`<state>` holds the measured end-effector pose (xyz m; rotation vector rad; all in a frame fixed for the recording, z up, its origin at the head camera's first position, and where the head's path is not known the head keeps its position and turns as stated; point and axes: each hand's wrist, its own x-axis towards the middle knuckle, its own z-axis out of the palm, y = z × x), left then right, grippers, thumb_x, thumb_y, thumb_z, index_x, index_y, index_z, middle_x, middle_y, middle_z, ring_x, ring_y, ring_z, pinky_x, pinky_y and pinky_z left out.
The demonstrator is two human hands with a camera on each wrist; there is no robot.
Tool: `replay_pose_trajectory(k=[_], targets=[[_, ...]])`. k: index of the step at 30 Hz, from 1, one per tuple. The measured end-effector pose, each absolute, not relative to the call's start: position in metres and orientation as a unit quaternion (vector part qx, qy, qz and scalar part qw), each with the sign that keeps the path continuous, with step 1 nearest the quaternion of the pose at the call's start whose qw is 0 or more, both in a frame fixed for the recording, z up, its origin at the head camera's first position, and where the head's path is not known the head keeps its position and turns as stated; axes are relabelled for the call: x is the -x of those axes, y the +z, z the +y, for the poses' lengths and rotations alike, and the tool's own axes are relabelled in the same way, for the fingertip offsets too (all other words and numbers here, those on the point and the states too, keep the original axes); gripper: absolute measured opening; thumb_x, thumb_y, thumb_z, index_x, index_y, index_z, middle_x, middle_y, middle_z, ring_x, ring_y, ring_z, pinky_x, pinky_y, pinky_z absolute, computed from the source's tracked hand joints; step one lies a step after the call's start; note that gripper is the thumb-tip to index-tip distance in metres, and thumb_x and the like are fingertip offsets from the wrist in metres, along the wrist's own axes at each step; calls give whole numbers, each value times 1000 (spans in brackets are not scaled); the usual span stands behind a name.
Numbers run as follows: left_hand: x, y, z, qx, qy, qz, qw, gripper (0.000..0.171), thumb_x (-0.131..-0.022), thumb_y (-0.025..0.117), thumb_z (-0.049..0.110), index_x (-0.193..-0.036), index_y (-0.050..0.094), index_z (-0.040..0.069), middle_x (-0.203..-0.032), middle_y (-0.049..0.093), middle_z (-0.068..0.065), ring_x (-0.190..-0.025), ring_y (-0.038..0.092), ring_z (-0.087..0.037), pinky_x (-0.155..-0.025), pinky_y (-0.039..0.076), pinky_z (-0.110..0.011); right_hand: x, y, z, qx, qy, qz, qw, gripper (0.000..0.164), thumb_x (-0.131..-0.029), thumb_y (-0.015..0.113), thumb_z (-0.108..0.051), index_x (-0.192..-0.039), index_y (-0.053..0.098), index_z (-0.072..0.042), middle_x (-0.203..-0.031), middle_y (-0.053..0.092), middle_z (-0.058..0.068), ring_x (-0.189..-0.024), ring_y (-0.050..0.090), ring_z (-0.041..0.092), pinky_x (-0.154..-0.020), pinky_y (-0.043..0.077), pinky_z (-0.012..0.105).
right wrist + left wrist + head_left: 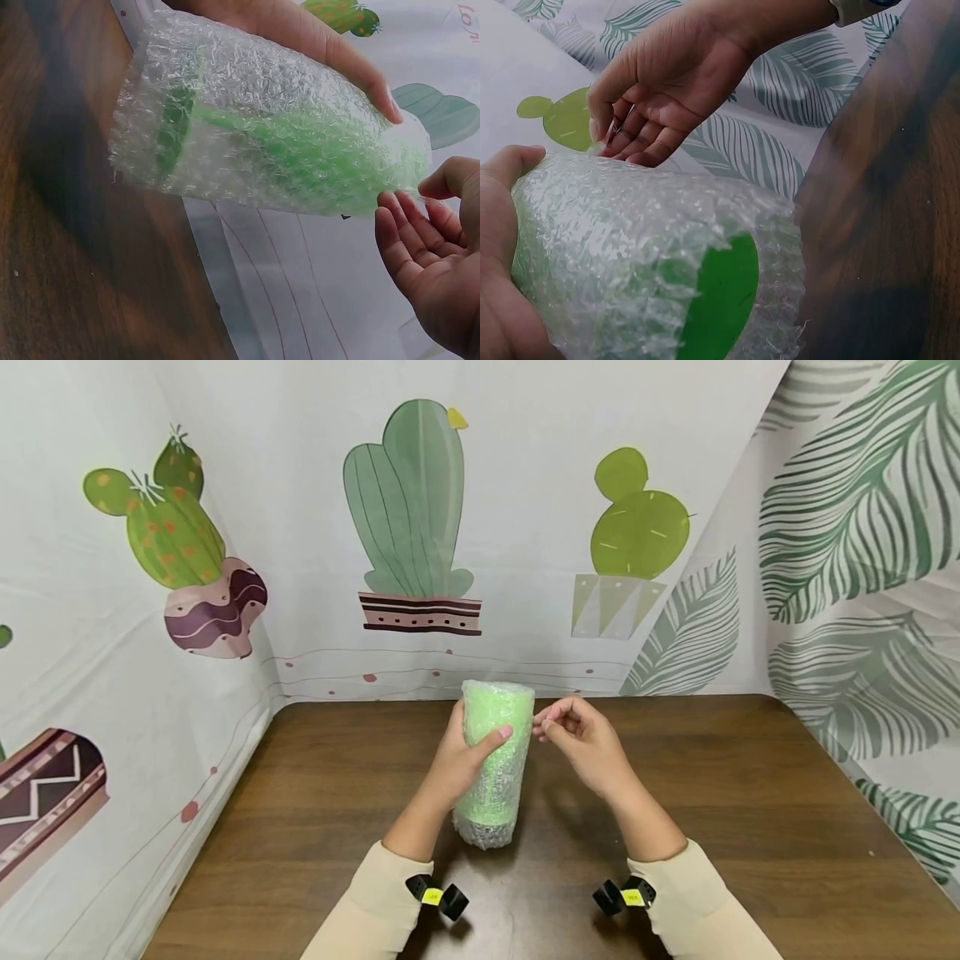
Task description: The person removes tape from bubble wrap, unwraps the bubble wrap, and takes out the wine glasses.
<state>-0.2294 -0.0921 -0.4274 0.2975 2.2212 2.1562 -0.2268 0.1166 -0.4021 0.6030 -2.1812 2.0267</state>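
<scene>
A tall green object [495, 789], roughly cylindrical, stands wrapped in clear bubble wrap [247, 75]. Its exact kind is hidden by the wrap; one flat green end [724, 300] shows through in the left wrist view. My left hand [459, 760] grips the bundle from its left side, thumb across the front. On the other side, near the upper edge, my right hand [583, 739] pinches a small clear bit of the wrap's edge between thumb and forefinger. The other fingers of that hand are loosely bent, as the right wrist view [439, 255] shows.
A brown wooden table [337, 793] lies beneath both hands. White cloth printed with cacti [420, 510] hangs behind and to the left, and leaf-patterned cloth [862, 510] hangs at the right. Each forearm wears a small black camera [453, 902].
</scene>
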Motion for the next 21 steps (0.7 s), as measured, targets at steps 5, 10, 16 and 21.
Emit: replay_pose_trajectory(k=[5,10,16,21], targets=[[230,-427,-92,-92,694,714,16,82,-89,74,34,-155,25,30,-134,53,-15,-107,65,-30,-82,61,-44,227,-403,117,-203,669,-713,51,9,-99,55,2,-98,52,10,-110,65,32,-90,70,19,-84,61,33],[230,-428,-92,-86,691,718,16,84,-89,74,35,-156,25,30,-135,53,-15,-107,65,-30,-82,60,-43,227,-404,118,-209,671,-710,51,9,-99,55,3,-98,52,11,-108,65,32,-89,70,15,-82,61,29],[230,-428,-93,-84,688,721,14,84,-88,75,36,-155,25,30,-135,53,-15,-107,65,-31,-82,61,-44,226,-403,117,-207,676,-706,49,8,-99,55,3,-97,52,10,-107,64,31,-88,69,13,-82,61,27],[230,-427,-94,-82,688,721,15,85,-87,76,36,-155,26,32,-135,54,-14,-107,65,-31,-82,61,-44,226,-403,117,-205,673,-709,50,6,-99,55,3,-97,53,8,-107,65,31,-88,69,13,-82,60,27]])
